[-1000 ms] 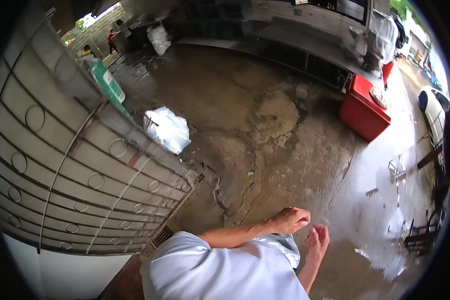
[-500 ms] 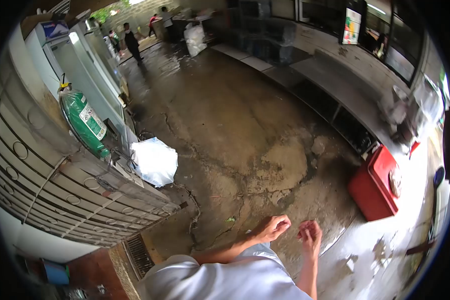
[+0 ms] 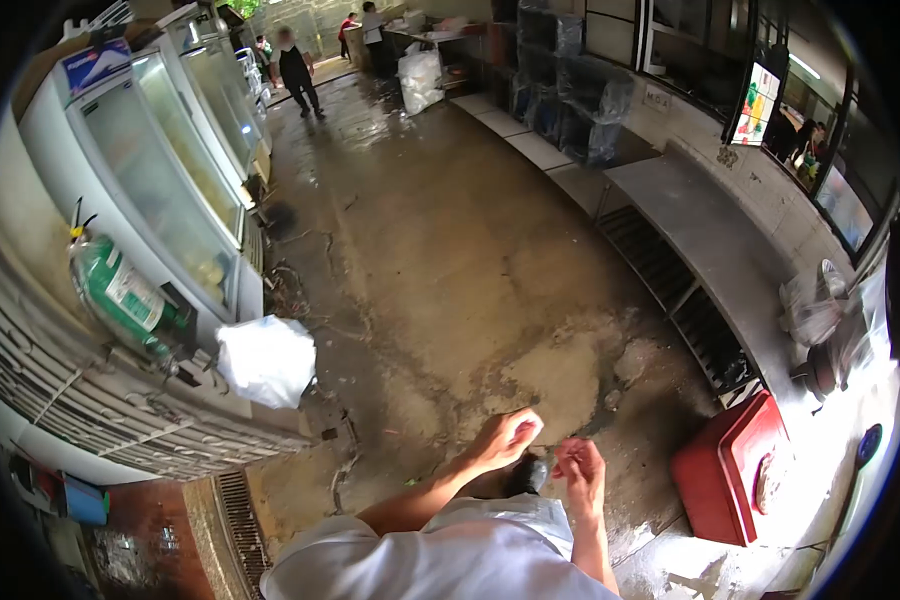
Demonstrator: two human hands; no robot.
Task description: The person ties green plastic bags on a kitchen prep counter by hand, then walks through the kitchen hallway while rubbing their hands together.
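Note:
My left hand [image 3: 506, 438] is raised in front of my body at the lower middle, its fingers curled inward; whether it pinches anything is too small to tell. Just right of it, my right hand [image 3: 582, 468] is held up with bent fingers, and any small thing in it cannot be made out. A narrow gap separates the two hands. Below them are my white shirt [image 3: 450, 565] and a dark shoe [image 3: 527, 474] on the wet concrete floor [image 3: 440, 270].
Glass-door fridges [image 3: 155, 170], a green extinguisher [image 3: 120, 290] and a white bag [image 3: 266, 361] line the left. A metal table [image 3: 700, 230] and red cooler box [image 3: 725, 470] stand right. A person in dark clothes [image 3: 296, 72] is far ahead, with others behind.
My view has turned and moved forward, showing more fridges and the far end. Both hands have shifted left in view, still apart. The extinguisher and white bag appear farther left.

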